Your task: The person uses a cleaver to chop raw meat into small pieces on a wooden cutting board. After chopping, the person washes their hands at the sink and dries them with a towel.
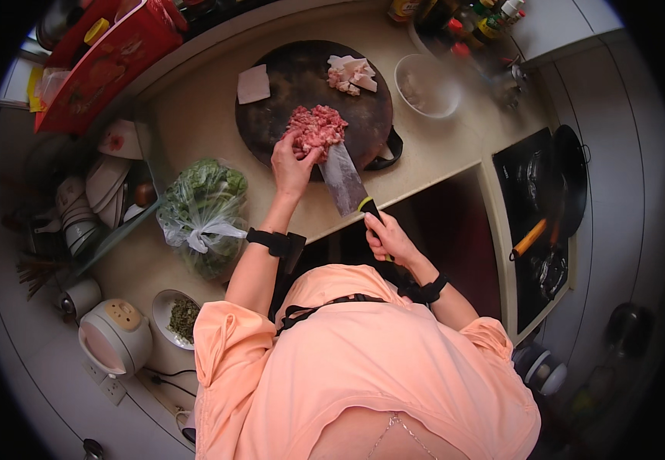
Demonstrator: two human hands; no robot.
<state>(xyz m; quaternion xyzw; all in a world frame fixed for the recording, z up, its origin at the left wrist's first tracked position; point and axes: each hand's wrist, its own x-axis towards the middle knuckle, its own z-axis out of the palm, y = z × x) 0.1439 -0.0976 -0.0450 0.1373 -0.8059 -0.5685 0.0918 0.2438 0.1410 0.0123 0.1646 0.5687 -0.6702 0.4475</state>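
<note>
My right hand [389, 237] grips the black and green handle of a broad cleaver [344, 178]. The cleaver's blade lies flat-looking, its far end at the lower edge of a pile of minced raw meat [316, 129]. My left hand [294, 164] rests with its fingertips on the near left side of that pile, thumb and fingers apart. The meat sits on a round dark chopping board [304, 75]. A pale square slab of fat or skin [254, 84] lies at the board's left edge, and pale cut pieces [352, 75] lie at its upper right.
A white bowl [428, 86] stands right of the board, near bottles [485, 26]. Bagged leafy greens [203, 213] lie on the left, with a plate of chopped greens [178, 317] and a rice cooker [115, 338] nearer. A wok [568, 178] is on the black hob at right.
</note>
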